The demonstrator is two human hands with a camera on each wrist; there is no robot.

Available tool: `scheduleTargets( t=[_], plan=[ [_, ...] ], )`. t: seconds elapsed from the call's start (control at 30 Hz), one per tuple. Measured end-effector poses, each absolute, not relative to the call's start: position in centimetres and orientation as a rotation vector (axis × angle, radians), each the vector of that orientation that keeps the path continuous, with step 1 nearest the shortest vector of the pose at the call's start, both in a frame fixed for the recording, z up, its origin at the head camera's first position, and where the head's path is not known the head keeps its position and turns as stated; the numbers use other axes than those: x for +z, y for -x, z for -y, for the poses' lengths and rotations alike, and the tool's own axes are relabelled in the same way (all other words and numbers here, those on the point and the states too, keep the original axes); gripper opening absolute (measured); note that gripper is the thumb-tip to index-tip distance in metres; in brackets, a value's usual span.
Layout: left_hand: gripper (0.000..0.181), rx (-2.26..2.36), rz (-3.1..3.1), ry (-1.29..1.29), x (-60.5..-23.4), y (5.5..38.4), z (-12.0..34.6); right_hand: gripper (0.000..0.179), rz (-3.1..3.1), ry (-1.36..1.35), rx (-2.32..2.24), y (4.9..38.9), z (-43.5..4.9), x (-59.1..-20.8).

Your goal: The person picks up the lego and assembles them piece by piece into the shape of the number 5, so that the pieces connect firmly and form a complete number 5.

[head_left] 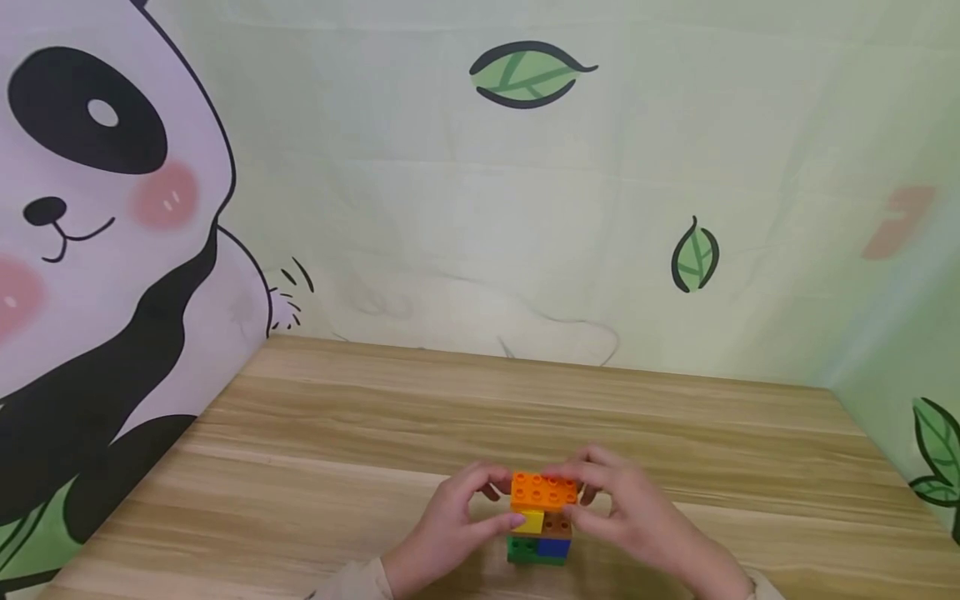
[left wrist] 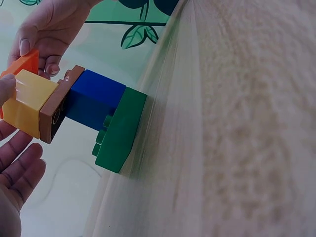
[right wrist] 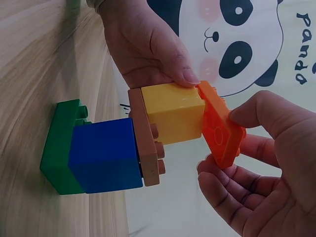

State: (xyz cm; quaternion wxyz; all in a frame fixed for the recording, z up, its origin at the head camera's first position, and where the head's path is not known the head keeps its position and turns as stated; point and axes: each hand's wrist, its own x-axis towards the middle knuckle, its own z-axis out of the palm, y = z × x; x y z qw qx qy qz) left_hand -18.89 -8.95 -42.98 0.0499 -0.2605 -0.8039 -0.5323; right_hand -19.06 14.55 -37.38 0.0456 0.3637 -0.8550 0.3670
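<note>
A small tower of toy building bricks stands upright on the wooden table. At its base lies a flat green brick (right wrist: 58, 148), with a blue block (right wrist: 104, 157) on one half. A flat brown brick (left wrist: 60, 106) rests over the blue block and carries a yellow block (left wrist: 30, 101) on one side. On top sits a flat orange brick (head_left: 543, 493), overhanging the yellow block. My left hand (head_left: 442, 523) holds the yellow block, thumb on its near face. My right hand (head_left: 637, 508) pinches the orange brick at its overhanging end.
The wooden tabletop (head_left: 360, 417) stretches out behind and to both sides of the tower. A pale green backdrop (head_left: 390, 167) with a panda and leaf drawings borders the table at the back and sides.
</note>
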Motion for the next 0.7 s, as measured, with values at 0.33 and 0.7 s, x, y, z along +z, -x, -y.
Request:
scheduleTargets(
  t=[0.33,0.7],
  plan=[
    [0.029,-1.618,2.459,0.773,-42.9,18.9,9.0,0.027,2.548,-1.11,1.008,19.0,-13.8,-37.7],
    [0.027,-1.612,2.449,0.791,-43.1,19.0,8.9,0.025,2.593,-1.017,1.028,18.6,-13.1,-37.6]
  ],
)
